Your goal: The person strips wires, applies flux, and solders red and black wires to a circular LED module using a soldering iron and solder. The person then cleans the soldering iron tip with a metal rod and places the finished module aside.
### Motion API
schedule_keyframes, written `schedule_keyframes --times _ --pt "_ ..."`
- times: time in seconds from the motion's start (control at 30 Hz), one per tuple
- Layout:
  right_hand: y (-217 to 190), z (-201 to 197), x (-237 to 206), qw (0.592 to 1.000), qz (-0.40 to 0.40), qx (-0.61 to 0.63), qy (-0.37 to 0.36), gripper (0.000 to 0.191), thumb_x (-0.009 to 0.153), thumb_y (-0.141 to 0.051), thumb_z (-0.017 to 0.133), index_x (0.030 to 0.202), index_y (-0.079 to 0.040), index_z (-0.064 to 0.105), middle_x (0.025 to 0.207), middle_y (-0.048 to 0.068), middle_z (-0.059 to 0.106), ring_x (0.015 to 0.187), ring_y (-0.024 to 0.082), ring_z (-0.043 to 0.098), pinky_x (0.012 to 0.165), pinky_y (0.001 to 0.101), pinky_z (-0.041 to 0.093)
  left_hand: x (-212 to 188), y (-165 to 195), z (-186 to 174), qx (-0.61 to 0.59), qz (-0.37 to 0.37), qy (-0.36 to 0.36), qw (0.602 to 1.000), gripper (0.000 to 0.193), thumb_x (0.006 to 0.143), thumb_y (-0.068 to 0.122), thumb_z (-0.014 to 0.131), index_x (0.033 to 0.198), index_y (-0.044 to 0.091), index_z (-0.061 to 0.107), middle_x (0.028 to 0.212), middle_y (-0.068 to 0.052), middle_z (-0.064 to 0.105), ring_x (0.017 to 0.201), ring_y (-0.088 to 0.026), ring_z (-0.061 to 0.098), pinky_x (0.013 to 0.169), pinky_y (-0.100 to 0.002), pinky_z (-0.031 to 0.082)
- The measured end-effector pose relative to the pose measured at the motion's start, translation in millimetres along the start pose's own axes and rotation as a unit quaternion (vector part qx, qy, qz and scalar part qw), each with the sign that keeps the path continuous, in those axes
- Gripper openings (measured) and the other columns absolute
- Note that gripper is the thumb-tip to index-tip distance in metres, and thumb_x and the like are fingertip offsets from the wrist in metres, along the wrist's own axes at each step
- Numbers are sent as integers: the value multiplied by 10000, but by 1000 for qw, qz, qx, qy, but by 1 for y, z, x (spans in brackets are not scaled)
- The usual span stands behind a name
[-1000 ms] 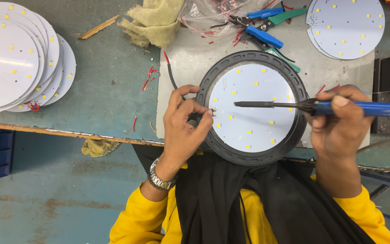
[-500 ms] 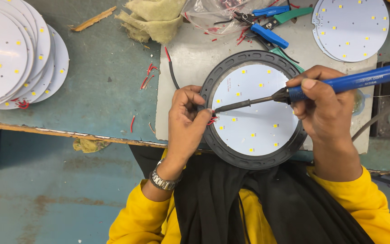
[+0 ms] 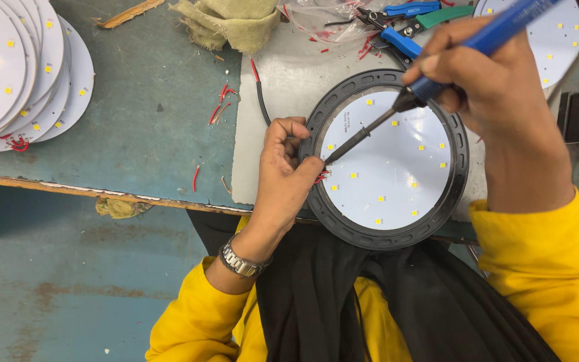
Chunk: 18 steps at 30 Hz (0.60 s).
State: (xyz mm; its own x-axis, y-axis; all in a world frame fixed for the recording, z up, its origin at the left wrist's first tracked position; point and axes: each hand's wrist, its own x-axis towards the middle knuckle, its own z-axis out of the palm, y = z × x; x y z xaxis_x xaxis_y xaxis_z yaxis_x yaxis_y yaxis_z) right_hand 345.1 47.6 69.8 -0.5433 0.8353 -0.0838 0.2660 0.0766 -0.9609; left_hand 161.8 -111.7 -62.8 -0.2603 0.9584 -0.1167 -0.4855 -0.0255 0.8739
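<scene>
Soldering step in hand: iron tip brought down to the red wire ends (image 3: 321,177) at the left edge of the round white LED board (image 3: 390,161), judged as joint-making at that spot.
Left hand (image 3: 283,174): fingers curled and nearly closed, pinching at the wire ends against the black ring housing (image 3: 383,157); wristwatch (image 3: 239,261) on the wrist.
Right hand (image 3: 487,87): closed firmly round the blue-handled soldering iron (image 3: 430,74), held pen-fashion, shaft slanting down-left to the board's left rim.
Location of board: seated inside the black ring housing, on a grey mat (image 3: 283,87) at the near edge of the workbench (image 3: 149,114), overhanging toward the lap.
Next move, as judged: steady tip contact on the pad, wires kept still by the pinch, fingertips kept apart from the hot shaft.
Left of mat: scattered red wire clippings (image 3: 219,107); farther left, a fanned stack of spare LED boards (image 3: 21,67).
Far edge: blue-handled cutters (image 3: 400,27), a folded tan cloth (image 3: 229,20), another LED board (image 3: 561,33) partly behind the right hand.
</scene>
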Motion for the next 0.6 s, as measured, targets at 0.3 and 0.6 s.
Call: schedule_keyframes --times 0.3,0.6 --pt "-4 3 25 998 -12 -8 -63 151 876 -89 585 896 26 680 786 89 691 521 84 468 461 222 343 2 4 1 6 -19 4 1000 430 782 -140 598 1139 67 479 1405 -142 427 1166 -158 550 838 -268 541" --pt "-2 -10 3 995 -1 80 56 84 848 -95 599 863 -17 625 834 129 683 470 102 454 440 219 362 1 3 0 -3 -3 -8 1000 403 804 -130 605 1136 59 477 1412 -148 442 1213 -165 557 911 -274 544"
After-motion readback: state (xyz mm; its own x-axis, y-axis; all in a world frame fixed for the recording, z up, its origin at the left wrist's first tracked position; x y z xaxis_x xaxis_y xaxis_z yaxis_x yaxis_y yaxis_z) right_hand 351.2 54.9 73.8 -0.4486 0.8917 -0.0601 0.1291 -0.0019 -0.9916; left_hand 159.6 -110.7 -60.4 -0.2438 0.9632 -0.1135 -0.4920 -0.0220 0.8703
